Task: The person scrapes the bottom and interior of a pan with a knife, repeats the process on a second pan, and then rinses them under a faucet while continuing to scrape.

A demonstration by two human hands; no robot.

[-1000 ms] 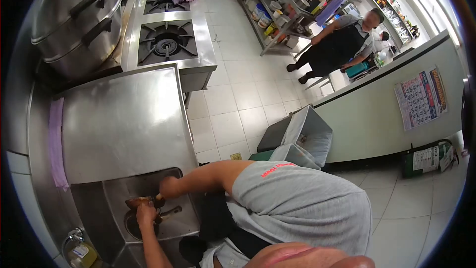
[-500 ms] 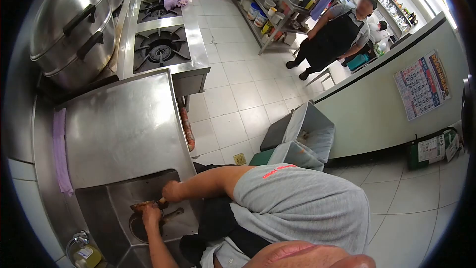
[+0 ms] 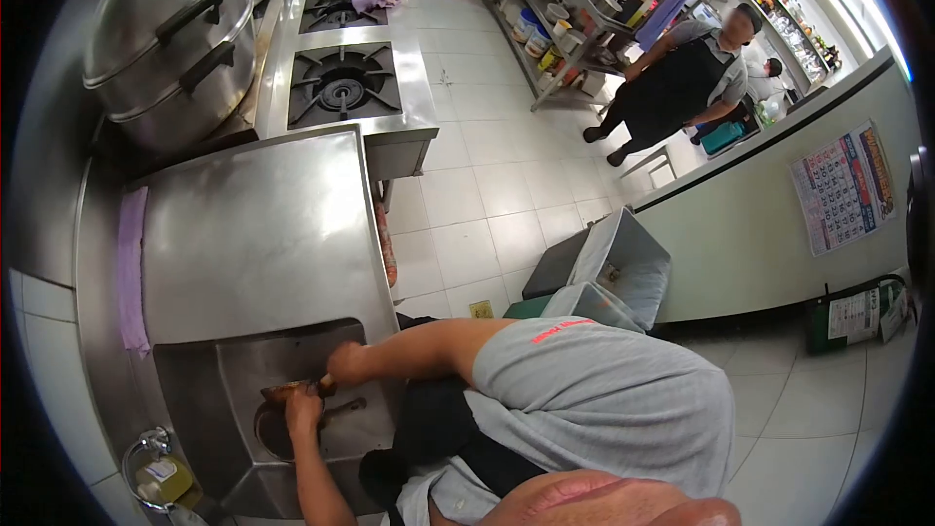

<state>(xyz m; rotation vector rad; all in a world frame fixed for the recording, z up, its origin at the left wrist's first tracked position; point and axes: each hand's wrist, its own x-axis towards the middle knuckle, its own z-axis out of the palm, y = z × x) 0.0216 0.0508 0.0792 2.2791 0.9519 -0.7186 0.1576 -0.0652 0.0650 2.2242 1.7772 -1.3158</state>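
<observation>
In the metal sink basin (image 3: pixel 219 380), a small brown utensil (image 3: pixel 280 393) with a pale handle is held between both hands. My right hand (image 3: pixel 346 364), on the upper arm in view, is closed around its handle end. My left hand (image 3: pixel 304 407) is closed at the utensil's neck, covering part of it. Below the hands, a round dark pan (image 3: pixel 275 436) lies in the basin, its handle pointing toward my body. The left hand and forearm partly hide this pan.
A flat metal counter (image 3: pixel 253 234) adjoins the basin, with a purple cloth (image 3: pixel 132 273) along its edge. Beyond stand a large lidded pot (image 3: pixel 170 29) and a stove (image 3: pixel 343 88). Grey bins (image 3: pixel 623 268) are behind my arm. A person in a black apron (image 3: pixel 672 83) stands farther off.
The camera view has shifted slightly, so the stove and counter appear farther right. Both hands stay together on the brown utensil, with only slight movement.
</observation>
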